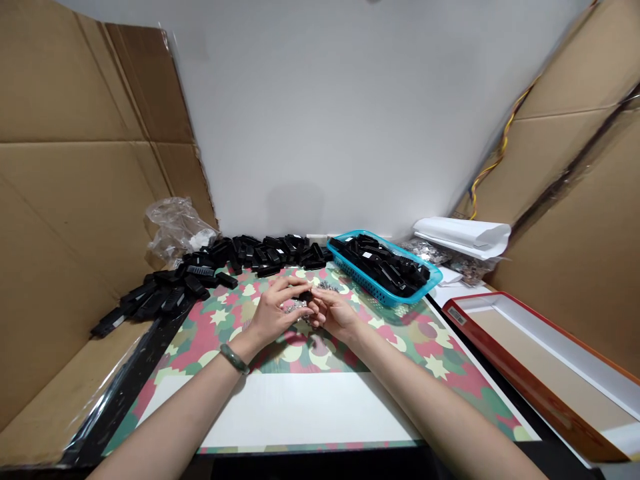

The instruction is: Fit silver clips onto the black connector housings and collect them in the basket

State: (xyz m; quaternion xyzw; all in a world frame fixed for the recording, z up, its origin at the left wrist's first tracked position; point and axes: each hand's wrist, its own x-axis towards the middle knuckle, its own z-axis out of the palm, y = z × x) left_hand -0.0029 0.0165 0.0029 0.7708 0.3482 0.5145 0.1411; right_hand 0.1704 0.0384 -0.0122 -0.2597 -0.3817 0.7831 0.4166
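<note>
Over the middle of the patterned mat, my left hand is curled round a small black plastic part, only a bit of which shows between the fingers. My right hand meets it from the other side, thumb and fingertips closed together against the part's right end. Whatever the right fingertips pinch is too small to make out. Small shiny metal pieces lie in a loose heap just behind the hands, and more of them show beneath the fingers. A dark green bangle circles my left wrist.
Black plastic parts are piled along the back and left. A turquoise basket holds more. At right are a red-edged box lid, bagged metal pieces and white rolled sheets. Cardboard walls flank both sides.
</note>
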